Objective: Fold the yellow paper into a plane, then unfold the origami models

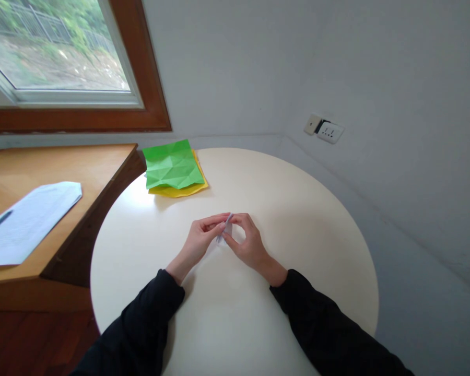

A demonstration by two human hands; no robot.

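A small folded piece of white paper (227,228) is held upright over the middle of the round table, its layers seen nearly edge-on. My left hand (204,236) pinches it from the left, thumb in front and fingers behind. From the right, my right hand (249,242) grips the same paper between thumb and index finger, the two making a rounded loop. The fingertips of both hands meet close together at the paper and hide part of it. How the paper is folded inside cannot be made out.
Creased green paper (172,164) lies on yellow paper (180,191) at the back left of the round white table (317,292). To the left, a wooden desk (102,162) bears white sheets (43,222) and a pen (0,222). Walls stand behind and right.
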